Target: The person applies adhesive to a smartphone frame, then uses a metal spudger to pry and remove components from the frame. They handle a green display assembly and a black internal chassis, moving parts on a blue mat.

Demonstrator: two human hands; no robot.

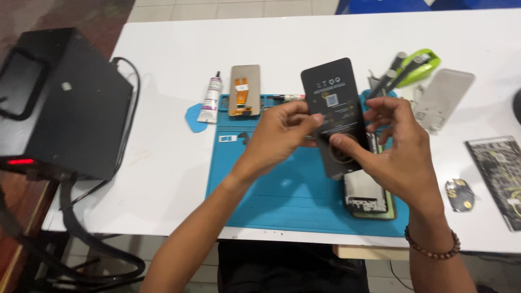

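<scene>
Above blue mat (282, 190), both hands' grip: black panel (332, 103) near-upright, top leaning left.

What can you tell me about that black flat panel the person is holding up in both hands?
The black panel is a thin, phone-sized rectangle with rounded corners, smooth and matte, bearing small pale printed marks and a ring-shaped outline near its lower end. It is held upright, slightly tilted, above the blue work mat. The left hand pinches its left edge; the right hand grips its lower right.
</scene>
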